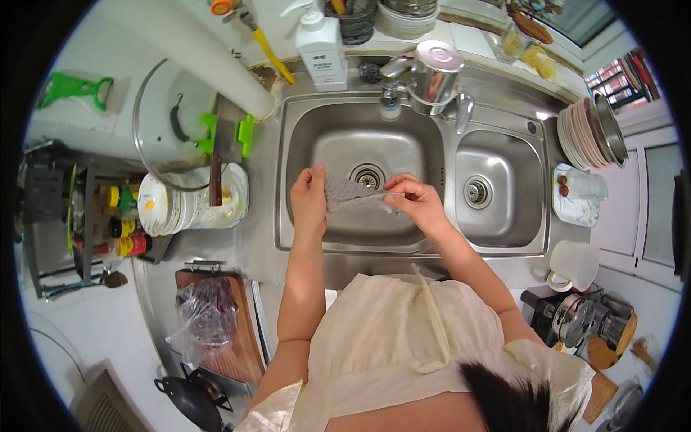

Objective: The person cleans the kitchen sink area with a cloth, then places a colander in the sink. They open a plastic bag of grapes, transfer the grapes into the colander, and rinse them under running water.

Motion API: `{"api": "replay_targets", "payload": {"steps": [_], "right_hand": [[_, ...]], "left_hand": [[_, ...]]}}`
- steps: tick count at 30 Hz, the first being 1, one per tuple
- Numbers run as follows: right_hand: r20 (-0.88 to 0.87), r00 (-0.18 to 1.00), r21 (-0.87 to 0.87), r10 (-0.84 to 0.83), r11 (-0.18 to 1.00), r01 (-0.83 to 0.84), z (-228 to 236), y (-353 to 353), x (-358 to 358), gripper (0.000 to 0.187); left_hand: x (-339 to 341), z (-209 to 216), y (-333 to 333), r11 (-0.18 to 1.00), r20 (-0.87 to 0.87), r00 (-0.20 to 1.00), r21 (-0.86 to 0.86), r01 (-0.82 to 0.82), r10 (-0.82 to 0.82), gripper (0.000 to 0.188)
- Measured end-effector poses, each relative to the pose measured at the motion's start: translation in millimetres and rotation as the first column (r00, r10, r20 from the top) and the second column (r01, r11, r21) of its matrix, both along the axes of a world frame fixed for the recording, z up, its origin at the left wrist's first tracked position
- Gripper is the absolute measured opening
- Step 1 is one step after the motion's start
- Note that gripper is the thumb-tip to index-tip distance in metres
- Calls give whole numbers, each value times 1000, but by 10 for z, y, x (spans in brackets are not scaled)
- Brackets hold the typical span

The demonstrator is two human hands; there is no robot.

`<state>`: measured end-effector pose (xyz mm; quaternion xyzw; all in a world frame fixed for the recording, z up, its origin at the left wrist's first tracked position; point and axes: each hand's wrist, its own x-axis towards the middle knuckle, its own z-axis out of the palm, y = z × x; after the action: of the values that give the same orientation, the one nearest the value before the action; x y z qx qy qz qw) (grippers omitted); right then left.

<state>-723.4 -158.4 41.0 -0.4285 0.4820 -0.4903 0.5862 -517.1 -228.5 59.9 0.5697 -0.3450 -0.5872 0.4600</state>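
Currently, head view: two bare hands are raised over the big basin (360,144), with a grey cloth (353,196) spanning the gap between them.
Cloth: above the near half of the big basin, held off its floor, darker along the top than along the bottom.
Left hand (309,200): over the big basin's left part; its fingers are drawn together on the cloth's left edge, though some of the grip is hidden.
Right hand (419,200): over the big basin's right part, thumb and forefinger pinched together on the cloth's right edge.
Drain (368,175): in the big basin's floor, partly covered by the cloth from this angle.
Tap (389,90): at the big basin's far rim, beside a silver cylinder (435,72).
Bottle (322,54): white, pump-topped, upright just beyond the big basin's far left corner.
Small basin (504,162): directly right of the big basin.
Bowls (579,133): stacked and tilted, well to the right of the big basin.
Mug (574,265): white, right of the big basin and nearer the person.
Knife (217,169): left of the big basin, its brown handle toward the person, near a green holder (245,137).
Board (245,345): wooden, left of the big basin and nearer the person, with a clear bag (205,309) on it.
Top (389,331): cream, on the person, at the big basin's near side.
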Motion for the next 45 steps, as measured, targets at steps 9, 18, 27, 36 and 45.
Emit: {"api": "replay_targets", "payload": {"steps": [9, 18, 27, 36, 45], "right_hand": [[-227, 853, -264, 471, 813, -519, 268, -54, 957, 14], [-250, 898, 58, 363, 931, -360, -229, 19, 1067, 18], [-199, 959, 174, 202, 970, -168, -599, 216, 641, 15], [-334, 919, 115, 211, 976, -183, -643, 381, 818, 16], [-800, 422, 192, 427, 848, -494, -570, 618, 1740, 65]], "left_hand": [[1225, 92, 517, 862, 602, 619, -395, -318, 504, 26], [1363, -1109, 1123, 985, 977, 124, -175, 1, 174, 72], [1579, -1210, 437, 998, 1000, -12, 23, 56, -23, 88], [1507, -1182, 1135, 952, 997, 61, 17, 306, -37, 74], [984, -944, 1912, 958, 590, 781, -45, 283, -203, 56]]}}
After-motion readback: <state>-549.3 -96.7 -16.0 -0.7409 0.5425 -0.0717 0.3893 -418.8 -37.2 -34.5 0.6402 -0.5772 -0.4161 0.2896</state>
